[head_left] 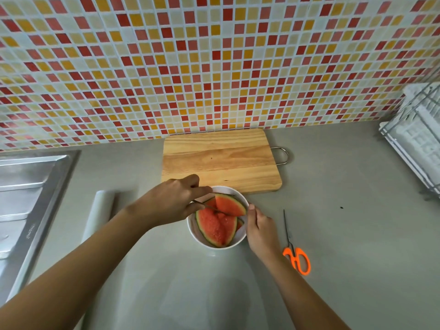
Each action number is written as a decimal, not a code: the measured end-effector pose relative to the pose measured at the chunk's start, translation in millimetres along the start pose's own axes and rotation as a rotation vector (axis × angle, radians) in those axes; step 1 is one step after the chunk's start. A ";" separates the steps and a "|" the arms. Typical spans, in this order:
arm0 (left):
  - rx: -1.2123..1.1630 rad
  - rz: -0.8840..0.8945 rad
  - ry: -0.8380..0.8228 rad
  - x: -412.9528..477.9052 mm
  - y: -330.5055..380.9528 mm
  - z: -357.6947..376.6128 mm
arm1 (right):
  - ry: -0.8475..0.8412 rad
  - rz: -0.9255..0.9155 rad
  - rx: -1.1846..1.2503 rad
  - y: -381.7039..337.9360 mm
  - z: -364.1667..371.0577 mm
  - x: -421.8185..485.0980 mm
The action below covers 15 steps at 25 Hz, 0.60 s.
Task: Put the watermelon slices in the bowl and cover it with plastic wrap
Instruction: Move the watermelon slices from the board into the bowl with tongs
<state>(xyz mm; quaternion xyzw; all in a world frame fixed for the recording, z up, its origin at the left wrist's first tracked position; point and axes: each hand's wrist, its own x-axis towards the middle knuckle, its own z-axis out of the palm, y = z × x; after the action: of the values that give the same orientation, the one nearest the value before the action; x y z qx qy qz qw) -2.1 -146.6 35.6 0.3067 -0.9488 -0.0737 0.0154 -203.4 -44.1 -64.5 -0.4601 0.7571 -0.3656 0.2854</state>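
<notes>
A white bowl (240,236) stands on the grey counter just in front of the cutting board. Inside it lie watermelon slices (215,228), red flesh up with green rind at the edges. My left hand (173,201) reaches in from the left and grips thin metal tongs (210,207), whose arms close on the upper slice (229,204) at the bowl's far side. My right hand (259,231) holds the bowl's right rim, thumb on the edge. A roll of plastic wrap (100,215) lies on the counter to the left of the bowl.
A bare wooden cutting board (221,160) with a wire handle lies behind the bowl against the tiled wall. Orange-handled scissors (296,256) lie to the right of my right hand. A steel sink (26,198) is at the left, and a dish rack (414,136) at the far right.
</notes>
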 end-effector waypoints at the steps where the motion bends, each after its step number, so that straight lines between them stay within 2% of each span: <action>1: 0.061 -0.003 -0.019 4.9 1.9 -1.0 | -0.003 0.000 0.005 0.1 0.1 -0.1; 4: 0.140 -0.029 -0.070 6.8 6.3 -6.9 | -0.005 0.005 0.018 0.1 1.3 0.3; 6: 0.087 -0.048 -0.052 -3.0 2.9 -15.1 | -0.002 0.001 0.011 0.2 2.1 0.6; 7: 0.027 -0.053 -0.015 -9.4 -0.6 -19.7 | -0.002 0.002 0.009 0.6 2.3 0.7; 9: -0.106 -0.126 0.160 -17.8 -13.3 -21.3 | 0.001 0.006 0.000 0.9 2.5 0.8; 10: -0.149 -0.223 0.262 -17.5 -21.3 -16.8 | 0.006 0.007 -0.009 0.3 2.9 1.0; 12: -0.231 -0.537 0.360 -5.9 -35.9 -0.6 | 0.024 0.004 -0.034 -0.6 3.5 1.7; 14: -0.314 -0.828 0.325 12.6 -44.3 21.4 | 0.043 -0.007 -0.038 -0.8 3.8 1.6; 15: -0.351 -0.909 0.300 21.8 -46.2 32.6 | 0.046 -0.005 -0.033 0.1 3.3 1.4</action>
<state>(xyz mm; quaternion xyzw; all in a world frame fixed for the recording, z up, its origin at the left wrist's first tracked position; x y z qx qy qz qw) 4.6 -192.0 -3.9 0.6884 -0.6803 -0.1861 0.1693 -201.6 -46.3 -66.5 -0.4580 0.7683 -0.3644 0.2593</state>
